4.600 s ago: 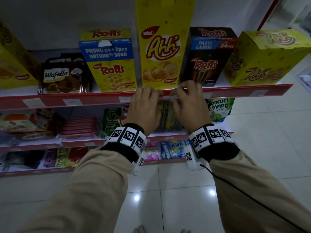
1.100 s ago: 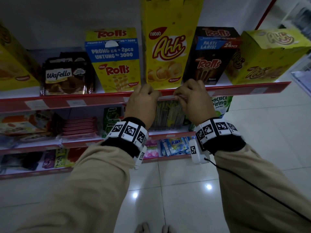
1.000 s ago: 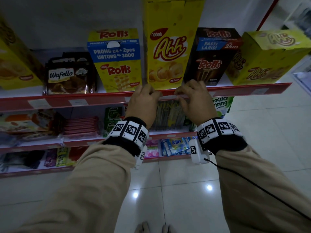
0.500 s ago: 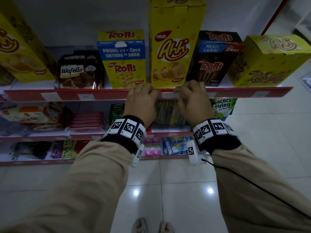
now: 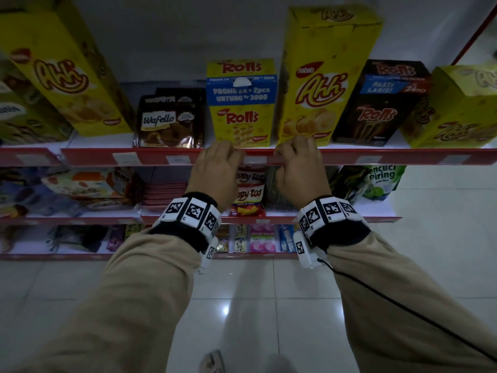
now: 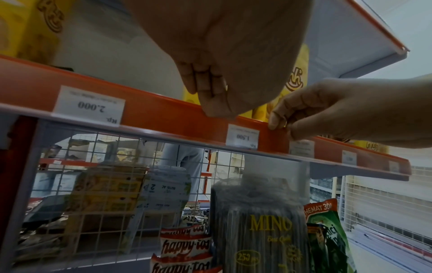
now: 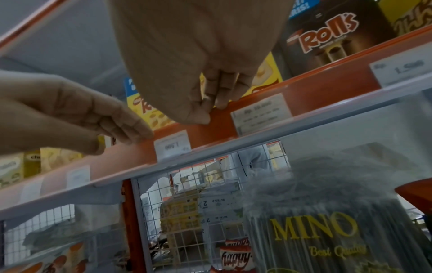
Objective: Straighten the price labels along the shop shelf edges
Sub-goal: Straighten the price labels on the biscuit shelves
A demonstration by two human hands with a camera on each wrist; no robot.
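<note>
A red shelf edge strip [image 5: 150,157] runs under the snack boxes and carries small white price labels. One label [image 5: 254,160], reading 1.500 [image 6: 243,136], sits between my two hands. My left hand [image 5: 224,154] has its fingers curled over the strip's top edge just left of this label, with the thumb below. Just right of the label, my right hand [image 5: 294,150] pinches the top edge [image 7: 205,114]. A larger label [image 7: 260,112] lies to the right of my right hand. A 2.000 label [image 6: 90,107] lies further left.
Yellow Ahh box [image 5: 314,84], Rolls boxes [image 5: 242,103] and a Wafello pack [image 5: 169,119] stand right behind the strip. Below hang Happy Tos bags [image 5: 248,192] and a Mino pack [image 6: 264,227]. Lower shelves [image 5: 349,218] and a white tiled floor [image 5: 242,305] lie beneath.
Both hands have slid a little left along the strip, from under the Ahh box towards the Rolls box. The head view has swung left, showing more of the shelf's left side.
</note>
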